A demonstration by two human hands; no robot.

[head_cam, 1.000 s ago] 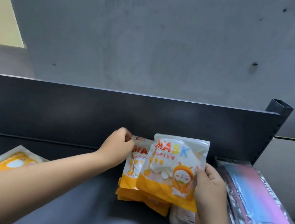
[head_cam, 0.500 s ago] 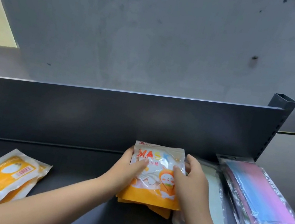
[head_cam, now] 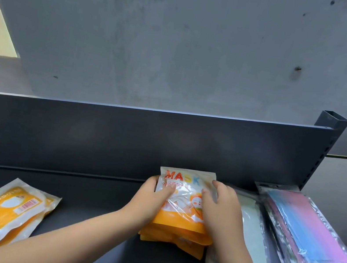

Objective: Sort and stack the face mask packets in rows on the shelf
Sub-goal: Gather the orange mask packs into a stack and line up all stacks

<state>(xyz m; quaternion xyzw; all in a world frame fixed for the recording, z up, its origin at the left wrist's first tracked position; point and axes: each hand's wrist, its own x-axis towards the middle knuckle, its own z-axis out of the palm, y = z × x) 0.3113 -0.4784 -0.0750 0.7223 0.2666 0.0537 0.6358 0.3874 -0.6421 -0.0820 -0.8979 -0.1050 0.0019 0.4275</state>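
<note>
A stack of orange-and-white MASK packets (head_cam: 176, 227) lies on the dark shelf (head_cam: 90, 204) near the back panel. My left hand (head_cam: 151, 199) grips the top packet's left edge, thumb on its face. My right hand (head_cam: 221, 207) rests on the packet's right side, fingers spread over it. To the right lie a pale green mask packet (head_cam: 253, 236) and a stack of pink-blue mask packets (head_cam: 309, 234). At the left, orange mask packets (head_cam: 0, 214) lie askew, one on another.
The shelf's grey back panel (head_cam: 120, 136) runs behind the packets, with a slotted upright post (head_cam: 325, 146) at the right end. A concrete wall (head_cam: 184, 40) rises behind it. Bare shelf surface separates the left packets from the middle stack.
The MASK packet that my right hand held upright has come down flat onto the orange stack. Both hands now press on it from the sides.
</note>
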